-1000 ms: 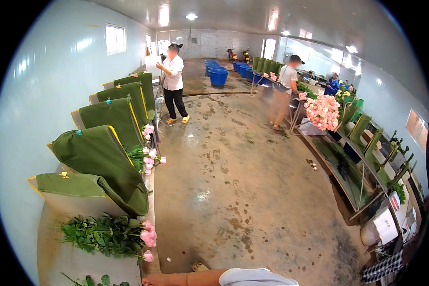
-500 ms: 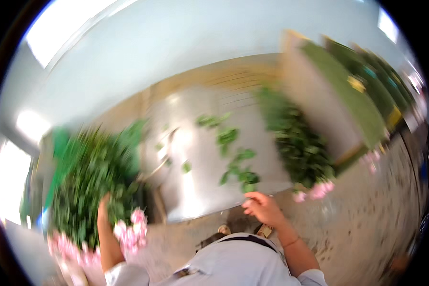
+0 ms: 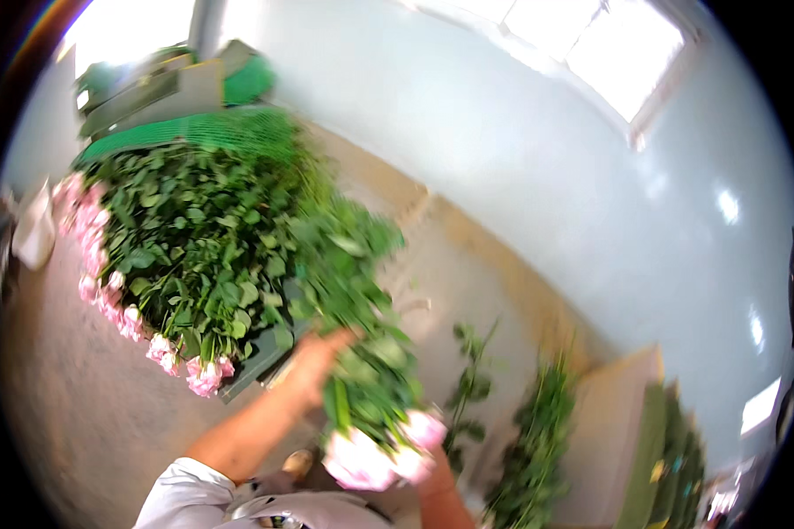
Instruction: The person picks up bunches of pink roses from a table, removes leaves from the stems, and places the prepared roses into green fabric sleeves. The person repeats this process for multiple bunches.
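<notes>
the person's left hand [image 3: 313, 366] is stretched out in front of them, fingers wrapped into the leafy stems of a bunch of roses [image 3: 362, 370]. the bunch hangs upside down in the middle of the view, green leaves above and the pink heads low, close to the person's chest. everything there is smeared with motion, so the exact finger hold is hard to read, but the hand is plainly closed on the stems. the right hand [image 3: 432, 467] sits under the pink heads, mostly hidden behind them; only the wrist and forearm show, and i cannot tell whether it grips or just supports the flowers.

to the left, a big pile of roses [image 3: 194, 247] lies flat on the bench [image 3: 432, 264], leaves toward the wall and a row of pink heads along the near edge. behind the pile there is green netting [image 3: 212, 128], and a green holder in the far corner. a few loose leafy stems [image 3: 472, 379] lie on the pale bench top to the right of the held bunch, and another bundle of stems [image 3: 538, 441] lies beyond them. the pale blue wall [image 3: 591, 194] runs behind it all, with a bright window [image 3: 609, 44] up high.
</notes>
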A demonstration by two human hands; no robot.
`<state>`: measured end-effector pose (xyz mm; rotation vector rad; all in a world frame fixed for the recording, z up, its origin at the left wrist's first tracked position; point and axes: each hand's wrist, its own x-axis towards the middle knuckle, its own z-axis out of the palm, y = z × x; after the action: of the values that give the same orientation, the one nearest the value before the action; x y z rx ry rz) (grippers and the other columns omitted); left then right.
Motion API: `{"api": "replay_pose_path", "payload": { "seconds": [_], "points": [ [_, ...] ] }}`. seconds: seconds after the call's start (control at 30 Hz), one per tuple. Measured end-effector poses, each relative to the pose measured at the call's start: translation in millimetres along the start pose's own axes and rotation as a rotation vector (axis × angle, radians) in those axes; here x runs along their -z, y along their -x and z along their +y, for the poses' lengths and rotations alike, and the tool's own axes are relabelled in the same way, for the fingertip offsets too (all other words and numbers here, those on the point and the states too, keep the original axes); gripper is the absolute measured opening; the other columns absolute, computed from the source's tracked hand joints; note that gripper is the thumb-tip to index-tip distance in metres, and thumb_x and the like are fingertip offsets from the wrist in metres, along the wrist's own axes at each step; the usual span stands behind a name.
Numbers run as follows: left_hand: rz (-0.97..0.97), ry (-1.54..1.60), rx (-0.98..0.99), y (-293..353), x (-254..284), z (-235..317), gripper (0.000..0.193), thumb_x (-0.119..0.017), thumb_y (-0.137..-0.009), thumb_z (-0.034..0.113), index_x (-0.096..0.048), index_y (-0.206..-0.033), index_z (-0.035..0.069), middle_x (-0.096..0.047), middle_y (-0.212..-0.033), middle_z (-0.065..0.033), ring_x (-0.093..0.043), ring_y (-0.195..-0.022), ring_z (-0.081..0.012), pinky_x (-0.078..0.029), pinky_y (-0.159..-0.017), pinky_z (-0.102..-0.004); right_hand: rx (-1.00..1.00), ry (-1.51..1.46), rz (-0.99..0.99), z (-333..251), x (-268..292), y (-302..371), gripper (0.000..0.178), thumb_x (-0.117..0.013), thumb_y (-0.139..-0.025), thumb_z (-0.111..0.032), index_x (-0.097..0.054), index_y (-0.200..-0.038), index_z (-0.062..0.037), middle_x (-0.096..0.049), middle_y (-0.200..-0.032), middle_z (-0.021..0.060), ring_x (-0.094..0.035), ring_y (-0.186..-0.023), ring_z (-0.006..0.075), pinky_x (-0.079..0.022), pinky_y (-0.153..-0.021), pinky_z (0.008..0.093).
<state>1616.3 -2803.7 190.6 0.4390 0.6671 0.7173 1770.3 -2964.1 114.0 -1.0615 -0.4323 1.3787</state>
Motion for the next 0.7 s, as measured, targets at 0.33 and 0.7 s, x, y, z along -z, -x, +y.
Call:
{"api": "replay_pose_path", "payload": {
  "seconds": [0.33,0.7],
  "points": [
    [-0.362,-0.027,-0.279,34.8,-97.5,-142.4,0.061,-0.068,-0.083,0.006,-0.032,-0.131,0.003,-0.054,-0.120,-0.0078,-0.052,-0.107,-0.0170,-0.044,-0.092,-0.0321,0.154,-0.166,0.369,-20.7,83.1,77.3,0.042,-0.056,-0.092,-0.027,-0.049,-0.125,-0.0016,-0.058,-0.116,0.0112,-0.060,-0.098,0.0190,-0.051,-0.081,0.0333],
    [-0.538,-0.091,0.231,-12.9,-113.0,-191.6,0.042,-0.069,-0.082,0.010,-0.052,-0.119,0.000,-0.065,-0.104,-0.0100,-0.063,-0.090,-0.0183,-0.053,-0.079,-0.0330,0.229,-0.238,0.396,-21.0,141.0,121.9,0.051,-0.063,-0.087,-0.030,-0.047,-0.128,-0.0035,-0.055,-0.122,0.0093,-0.058,-0.105,0.0200,-0.050,-0.087,0.0350]
  ]
}}
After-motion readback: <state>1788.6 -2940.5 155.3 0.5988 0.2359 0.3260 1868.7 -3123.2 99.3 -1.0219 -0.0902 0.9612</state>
